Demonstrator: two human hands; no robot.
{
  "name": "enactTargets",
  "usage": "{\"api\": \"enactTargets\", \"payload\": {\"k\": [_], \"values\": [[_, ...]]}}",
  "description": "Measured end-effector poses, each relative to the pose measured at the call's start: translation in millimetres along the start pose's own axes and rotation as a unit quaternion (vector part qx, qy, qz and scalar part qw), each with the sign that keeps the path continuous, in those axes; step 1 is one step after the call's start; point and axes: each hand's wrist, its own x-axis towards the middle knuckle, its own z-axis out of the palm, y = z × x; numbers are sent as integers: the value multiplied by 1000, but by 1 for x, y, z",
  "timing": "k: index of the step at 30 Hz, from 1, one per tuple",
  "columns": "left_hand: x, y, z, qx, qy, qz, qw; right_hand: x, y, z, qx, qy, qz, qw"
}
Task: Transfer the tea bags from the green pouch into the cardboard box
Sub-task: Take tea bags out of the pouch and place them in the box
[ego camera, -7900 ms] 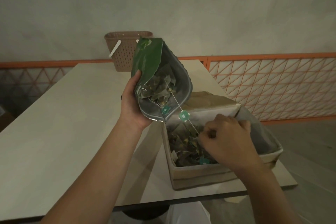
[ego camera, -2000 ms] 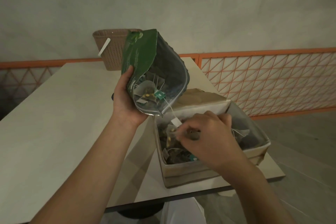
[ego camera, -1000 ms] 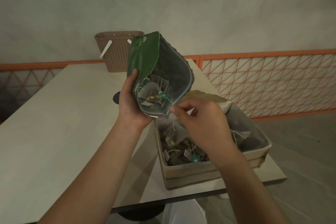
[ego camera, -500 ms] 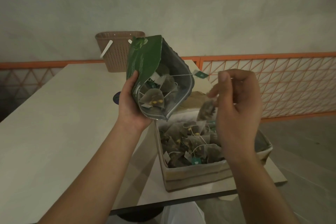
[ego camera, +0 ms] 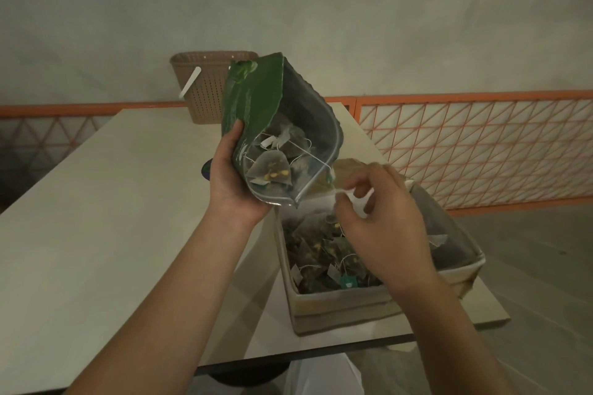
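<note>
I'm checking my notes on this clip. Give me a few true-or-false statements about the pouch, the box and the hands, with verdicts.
1. The left hand holds the green pouch tilted above the table. True.
2. The pouch is empty. False: tea bags still show inside.
3. The cardboard box already holds tea bags. True.
4. The right hand rests flat on the table. False: it is raised over the box, by the pouch mouth.
5. The basket sits at the table's near edge. False: the far end.
</note>
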Motion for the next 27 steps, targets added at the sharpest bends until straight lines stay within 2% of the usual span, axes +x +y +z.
{"api": "enactTargets", "payload": {"k": [2, 5, 10, 14, 17, 20, 24, 27], "values": [[-1, -2, 1, -1, 8, 0, 1000, 4, -14, 3, 15, 37, -68, 997], [-4, -4, 5, 2, 16, -4, 1000, 13, -30, 14, -61, 39, -145, 987], [-8, -5, 8, 21, 44, -1, 999, 27, -36, 41, -240, 29, -160, 957], [-8, -2, 6, 28, 50, 3, 998, 24, -31, 45, -264, 20, -178, 948], [-8, -1, 6, 21, 39, -1, 999, 23, -32, 35, -194, 33, -182, 963], [-8, -1, 3, 3, 32, -1, 999, 23, -33, 15, -23, 63, -163, 984], [-4, 2, -6, -9, 31, 1, 999, 19, -25, -8, 160, 127, -112, 972], [-2, 4, -7, -21, 23, 0, 1000, 10, -19, -19, 284, 95, -64, 952]]}}
